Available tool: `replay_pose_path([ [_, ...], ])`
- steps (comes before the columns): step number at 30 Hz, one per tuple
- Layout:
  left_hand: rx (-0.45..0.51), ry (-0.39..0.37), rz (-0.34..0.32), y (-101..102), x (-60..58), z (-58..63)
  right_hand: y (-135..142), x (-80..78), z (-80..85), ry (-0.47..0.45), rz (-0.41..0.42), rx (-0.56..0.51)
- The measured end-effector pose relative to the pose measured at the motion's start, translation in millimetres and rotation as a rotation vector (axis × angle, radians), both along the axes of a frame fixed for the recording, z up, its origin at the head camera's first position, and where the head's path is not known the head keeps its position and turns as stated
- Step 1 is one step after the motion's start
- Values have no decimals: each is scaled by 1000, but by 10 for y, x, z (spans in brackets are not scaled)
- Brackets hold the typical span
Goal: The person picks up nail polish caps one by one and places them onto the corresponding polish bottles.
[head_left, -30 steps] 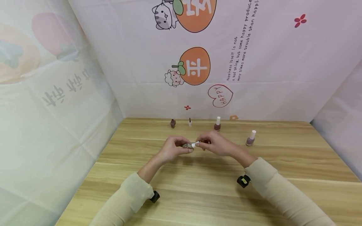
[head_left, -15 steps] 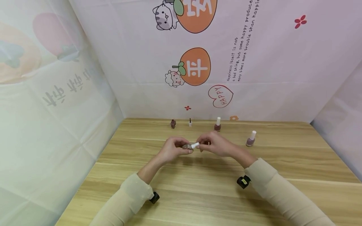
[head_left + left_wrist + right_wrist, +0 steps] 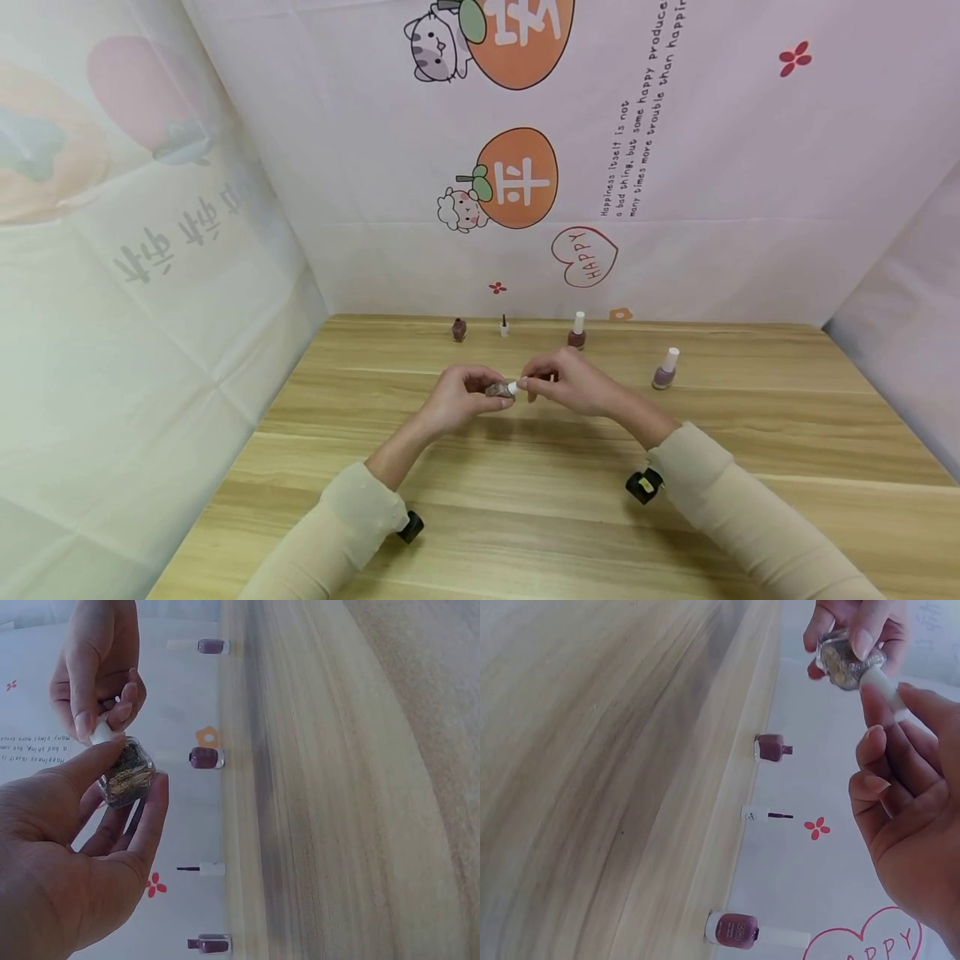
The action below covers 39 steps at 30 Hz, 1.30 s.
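In the head view my left hand (image 3: 459, 398) grips a small glass nail polish bottle (image 3: 129, 778) with gold glitter, tilted on its side above the table. The thumb and fingers lie on opposite sides of the glass. From the right, my right hand (image 3: 570, 383) pinches the bottle's white cap (image 3: 886, 693) between thumb and index finger. The cap sits at the bottle's neck; whether it is fully screwed down I cannot tell. In the right wrist view the other right fingers are curled and touch nothing visible.
Along the table's back edge stand an uncapped dark polish bottle (image 3: 459, 331), a white cap with its brush upward (image 3: 504, 329) and a capped mauve-brown bottle (image 3: 576, 337). A capped purple bottle (image 3: 664, 373) stands farther right. A printed cloth (image 3: 405, 267) rises behind the wooden table (image 3: 525, 517).
My right fingers shift on the cap: half a second ago more of its white showed, and now they cover more of it again. The left hand keeps its hold on the nail polish bottle.
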State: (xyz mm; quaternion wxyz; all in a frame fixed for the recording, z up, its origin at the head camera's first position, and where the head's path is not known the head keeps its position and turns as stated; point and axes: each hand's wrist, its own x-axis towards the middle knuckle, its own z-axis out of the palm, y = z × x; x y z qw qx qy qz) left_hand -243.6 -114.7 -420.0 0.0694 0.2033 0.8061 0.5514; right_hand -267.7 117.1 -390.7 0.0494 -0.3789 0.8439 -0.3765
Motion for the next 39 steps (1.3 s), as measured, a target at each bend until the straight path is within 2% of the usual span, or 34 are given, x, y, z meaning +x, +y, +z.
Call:
replay_pose_path([
  [9,24,5,2,75,0,-24,-37,28,4,-18,-74,-74],
  [15,46,22,-18,98,0,-51,-64,50,-23,-51,-60,-134],
  [23,29,6,1,81,6,-50,-102,79,-45,-115,-21,-252],
  [27,30,8,13,23,3,-60,-182,169,49,-126,-13,-288],
  [31,25,18,54,-90,7,-85,-302,233,132,-140,-8,-278],
  [39,27,3,107,-321,23,-131,-554,191,76,-183,-7,-306],
])
